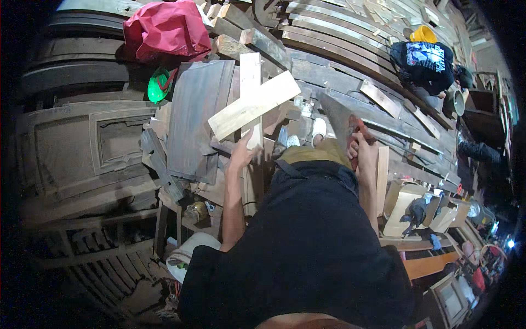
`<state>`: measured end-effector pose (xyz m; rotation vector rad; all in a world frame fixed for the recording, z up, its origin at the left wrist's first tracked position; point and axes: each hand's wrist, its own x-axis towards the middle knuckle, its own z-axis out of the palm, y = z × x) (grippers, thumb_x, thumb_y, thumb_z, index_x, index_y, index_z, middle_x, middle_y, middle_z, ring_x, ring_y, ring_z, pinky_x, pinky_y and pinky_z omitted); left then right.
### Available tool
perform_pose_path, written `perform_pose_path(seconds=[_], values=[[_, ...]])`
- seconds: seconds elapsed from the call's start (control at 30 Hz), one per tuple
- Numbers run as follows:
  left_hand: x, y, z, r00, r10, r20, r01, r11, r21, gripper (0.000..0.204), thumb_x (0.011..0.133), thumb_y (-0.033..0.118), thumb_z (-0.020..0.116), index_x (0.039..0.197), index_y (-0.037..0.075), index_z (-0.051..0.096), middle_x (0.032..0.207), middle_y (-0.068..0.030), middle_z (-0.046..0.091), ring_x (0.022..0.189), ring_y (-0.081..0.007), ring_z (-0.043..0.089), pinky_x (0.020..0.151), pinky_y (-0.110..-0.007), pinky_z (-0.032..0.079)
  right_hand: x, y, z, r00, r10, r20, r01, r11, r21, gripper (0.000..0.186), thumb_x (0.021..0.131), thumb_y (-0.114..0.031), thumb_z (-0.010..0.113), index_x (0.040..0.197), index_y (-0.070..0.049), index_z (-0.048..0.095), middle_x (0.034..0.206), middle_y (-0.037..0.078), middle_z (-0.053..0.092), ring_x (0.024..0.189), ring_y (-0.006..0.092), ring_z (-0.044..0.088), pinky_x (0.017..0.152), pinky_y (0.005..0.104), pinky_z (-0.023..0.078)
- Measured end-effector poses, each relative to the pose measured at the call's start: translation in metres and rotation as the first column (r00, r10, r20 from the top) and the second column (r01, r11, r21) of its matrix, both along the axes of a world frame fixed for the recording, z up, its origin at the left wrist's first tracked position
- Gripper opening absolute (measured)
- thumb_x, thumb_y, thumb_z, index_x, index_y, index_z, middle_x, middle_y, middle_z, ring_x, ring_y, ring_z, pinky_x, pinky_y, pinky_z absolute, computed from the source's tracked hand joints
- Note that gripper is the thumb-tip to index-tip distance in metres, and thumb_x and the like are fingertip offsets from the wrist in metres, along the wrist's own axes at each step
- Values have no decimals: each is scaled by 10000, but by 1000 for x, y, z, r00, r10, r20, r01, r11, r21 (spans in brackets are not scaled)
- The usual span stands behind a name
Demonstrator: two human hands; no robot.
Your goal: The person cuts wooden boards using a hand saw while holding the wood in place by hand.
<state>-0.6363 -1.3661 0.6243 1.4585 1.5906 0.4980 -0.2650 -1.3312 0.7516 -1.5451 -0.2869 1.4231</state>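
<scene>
In my right hand [360,149] is a handsaw with a red handle, its fingers wrapped round the grip. The broad grey saw blade [335,114] points up and left, clear of the boards. My left hand [243,152] holds a narrow pale wooden board [251,71] near its middle, some of the fingers hidden against the wood. Across that board lies a shorter, wider pale plank [255,105], slanting up to the right, just beyond my left fingertips.
A red cloth [167,30] and a bright green object [158,85] lie far left. Old door panels [71,142] lean at left. Long dark beams [334,35] stretch behind. At far right a person in a black shirt [424,63] bends beside a grey bucket [455,102].
</scene>
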Motion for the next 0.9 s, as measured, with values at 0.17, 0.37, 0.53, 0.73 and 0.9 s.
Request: perform_pose_path(seconds=[0.17,0.37,0.53,0.73,0.9], values=[[47,8,7,973,226,53,-214,960,-179,516,1061,353,369,1410,-7,491,1360,-264,555,1248,-367,548,1050,-391,398,18,18,5,999,23,-26,-26,995,-100,168,937,-71,598,1100,-44,628,578,-69,408,446,45,395,408,219,306],[79,28,-27,951,262,-163,-260,965,32,578,924,315,630,1402,13,511,1284,-254,591,1234,-391,527,1060,-434,389,71,39,-16,961,259,101,-240,957,-163,418,964,-87,570,1381,-92,546,614,-51,393,466,58,366,421,219,330],[90,55,-26,823,307,-477,-262,952,160,859,794,306,766,1498,34,356,1483,-314,345,1361,-477,344,1125,-533,301,112,46,-39,925,277,261,-243,958,-153,381,940,-79,617,1317,-54,568,593,-58,403,446,51,364,399,212,302],[55,81,-73,782,162,-602,-103,986,131,1064,726,355,823,1506,-59,231,1559,-323,152,1479,-481,83,1197,-584,100,122,51,-38,970,91,226,-70,993,-97,392,949,-93,617,1338,-74,575,574,-62,387,430,43,342,386,223,289],[43,105,-63,756,25,-654,39,996,83,1064,718,343,829,1514,-34,232,1549,-336,163,1465,-520,76,1188,-613,77,82,29,-16,962,-85,259,137,972,-191,317,952,-87,617,1268,-76,610,562,-59,349,419,56,316,393,228,296]])
